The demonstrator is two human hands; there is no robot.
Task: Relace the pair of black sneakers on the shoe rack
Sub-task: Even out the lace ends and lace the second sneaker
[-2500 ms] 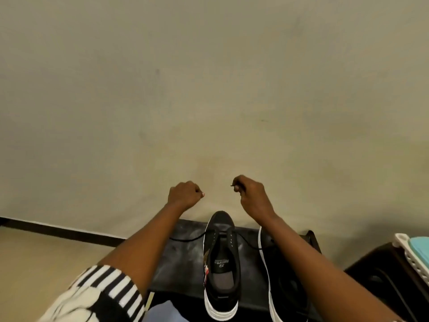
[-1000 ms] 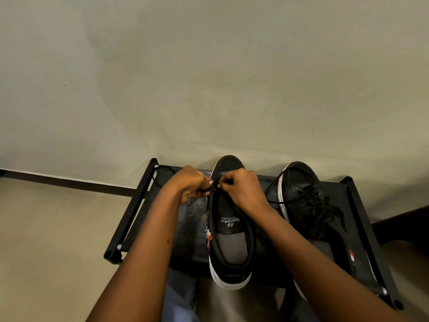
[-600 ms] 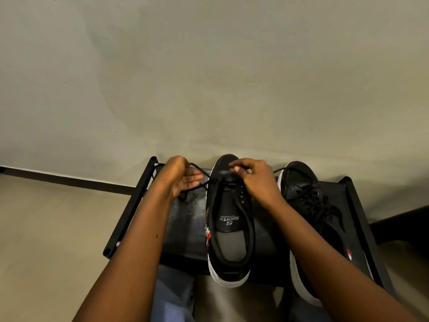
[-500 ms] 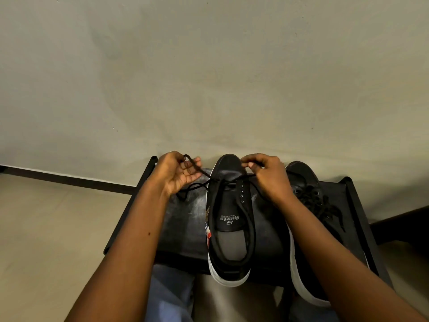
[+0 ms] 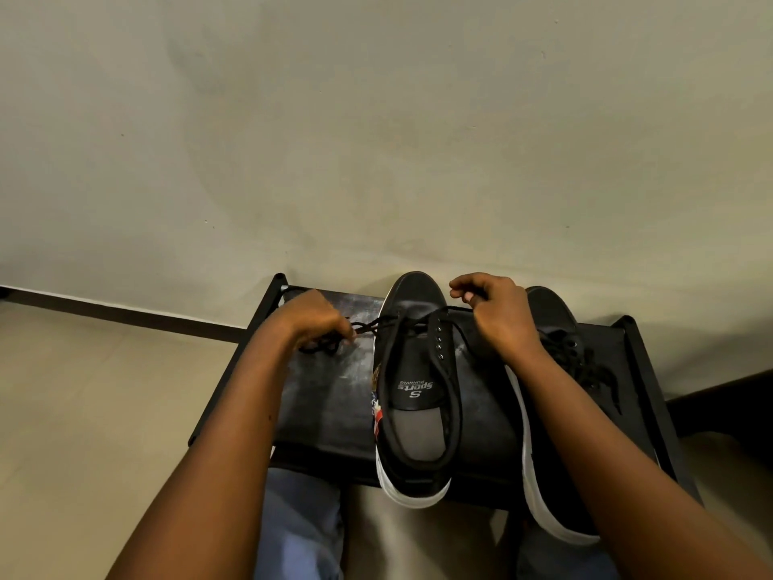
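Where the rack (image 5: 326,412) is standing: on the pale floor (image 5: 83,412), against the wall (image 5: 376,119), with both sneakers resting on its top shelf.
Open sneaker (image 5: 418,437): lying mid-rack, toe pointing to the wall, heel overhanging the near edge, insole reading "S Sports Running".
Lace (image 5: 401,321): crossing the open sneaker just behind the toe cap, one end running to each hand.
Left hand (image 5: 313,316): hovering over the shelf just left of the open sneaker, fingers curling round a bunched length of lace.
Right hand (image 5: 497,316): sitting over the gap between the two toes, fingers curling in and gripping the lace's other end.
Laced sneaker (image 5: 548,311): lying just right of the open one, partly hiding under the right forearm.
Knee (image 5: 301,517): showing in blue jeans below the rack's near edge.
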